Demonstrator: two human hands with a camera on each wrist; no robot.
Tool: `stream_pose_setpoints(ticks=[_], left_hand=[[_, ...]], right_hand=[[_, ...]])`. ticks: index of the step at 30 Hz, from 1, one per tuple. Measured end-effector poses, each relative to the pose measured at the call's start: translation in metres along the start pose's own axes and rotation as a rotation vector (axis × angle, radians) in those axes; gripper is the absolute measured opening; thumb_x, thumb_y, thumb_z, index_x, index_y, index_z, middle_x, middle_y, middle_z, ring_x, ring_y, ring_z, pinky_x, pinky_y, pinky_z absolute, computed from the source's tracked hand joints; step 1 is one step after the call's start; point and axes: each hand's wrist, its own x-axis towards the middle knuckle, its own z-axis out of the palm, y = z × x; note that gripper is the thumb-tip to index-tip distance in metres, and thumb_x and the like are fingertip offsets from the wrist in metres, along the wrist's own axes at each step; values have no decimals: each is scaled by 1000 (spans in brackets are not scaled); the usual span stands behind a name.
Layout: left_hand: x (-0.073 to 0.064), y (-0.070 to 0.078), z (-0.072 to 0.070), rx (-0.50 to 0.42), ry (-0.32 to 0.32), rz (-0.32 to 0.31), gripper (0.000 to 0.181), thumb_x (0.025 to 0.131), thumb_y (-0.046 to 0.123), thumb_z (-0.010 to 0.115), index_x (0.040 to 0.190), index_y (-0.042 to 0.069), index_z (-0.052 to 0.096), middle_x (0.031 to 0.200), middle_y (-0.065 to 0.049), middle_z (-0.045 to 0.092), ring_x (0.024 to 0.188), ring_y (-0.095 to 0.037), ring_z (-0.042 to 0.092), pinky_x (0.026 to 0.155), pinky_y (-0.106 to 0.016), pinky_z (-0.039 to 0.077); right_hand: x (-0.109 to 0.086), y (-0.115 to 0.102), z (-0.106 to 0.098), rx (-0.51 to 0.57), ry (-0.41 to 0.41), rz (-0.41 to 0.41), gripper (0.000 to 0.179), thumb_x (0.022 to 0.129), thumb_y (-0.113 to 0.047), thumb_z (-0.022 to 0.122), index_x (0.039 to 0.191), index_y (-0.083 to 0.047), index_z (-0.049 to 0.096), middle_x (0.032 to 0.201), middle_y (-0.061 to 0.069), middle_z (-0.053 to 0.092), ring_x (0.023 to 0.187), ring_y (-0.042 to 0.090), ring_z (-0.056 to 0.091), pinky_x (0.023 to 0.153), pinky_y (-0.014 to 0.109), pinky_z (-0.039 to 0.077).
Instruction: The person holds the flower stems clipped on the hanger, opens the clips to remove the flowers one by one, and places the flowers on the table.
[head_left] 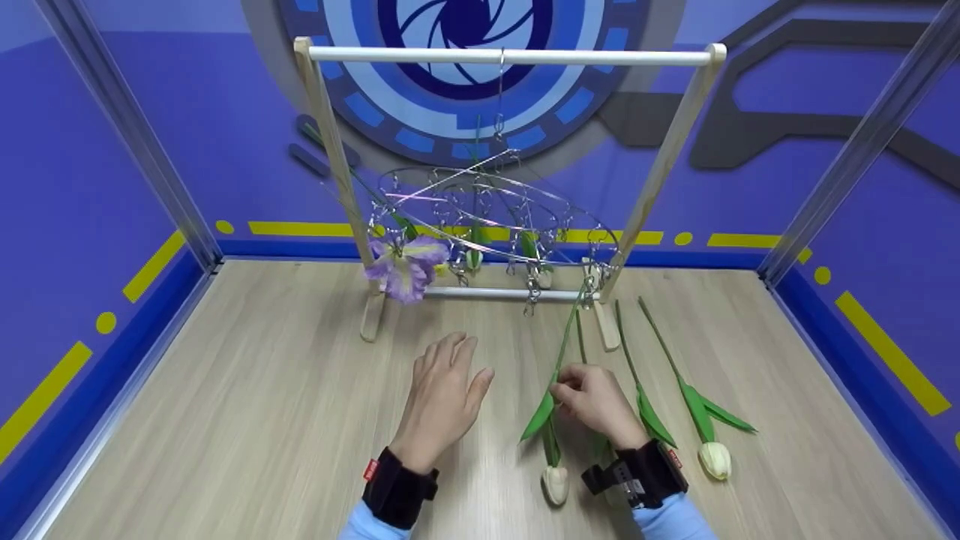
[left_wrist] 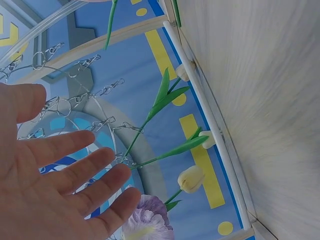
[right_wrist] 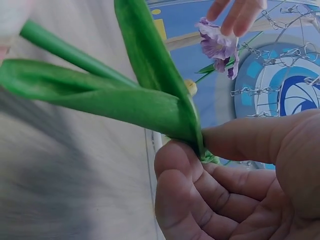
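Observation:
My right hand (head_left: pixel 596 397) pinches an artificial white tulip (head_left: pixel 555 486) between thumb and fingers where its green leaves (right_wrist: pixel 135 107) leave the stem. The bloom points toward me, and the stem's far tip reaches up beside the right-hand clips of a round wire clip hanger (head_left: pixel 517 225). Whether a clip grips that stem I cannot tell. My left hand (head_left: pixel 442 397) holds nothing; its fingers are extended in front of the rack, apart from the hanger. A purple flower (head_left: pixel 409 266) hangs head down at the hanger's left, with several white tulips (left_wrist: pixel 191 179) hanging behind.
The hanger is hooked on the white top rod (head_left: pixel 600 58) of a wooden rack (head_left: pixel 667 180). Another tulip (head_left: pixel 715 460) lies on the table (head_left: pixel 247 420) at right, with a further stem (head_left: pixel 628 352) beside it. Purple-blue panels (head_left: pixel 112 150) enclose the sides and back.

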Motion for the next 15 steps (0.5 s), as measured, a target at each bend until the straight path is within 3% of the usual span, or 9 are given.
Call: stream_pose_setpoints(ticks=[6, 15], left_hand=[[1, 0, -1, -9, -1, -5, 44, 103, 26, 64, 136, -3, 60, 138, -24, 58, 127, -42, 54, 105, -57, 42], [1, 0, -1, -9, 2, -6, 45, 103, 26, 64, 136, -3, 60, 138, -24, 58, 127, -42, 54, 105, -57, 42]], right_hand=[[3, 5, 4, -18, 13, 24, 8, 94, -2, 68, 101, 1, 71, 78, 3, 67, 62, 15, 63, 54, 26, 49], [5, 11, 7, 13, 15, 42, 18, 92, 1, 68, 107, 1, 58, 76, 4, 63, 58, 14, 59, 55, 28, 50]])
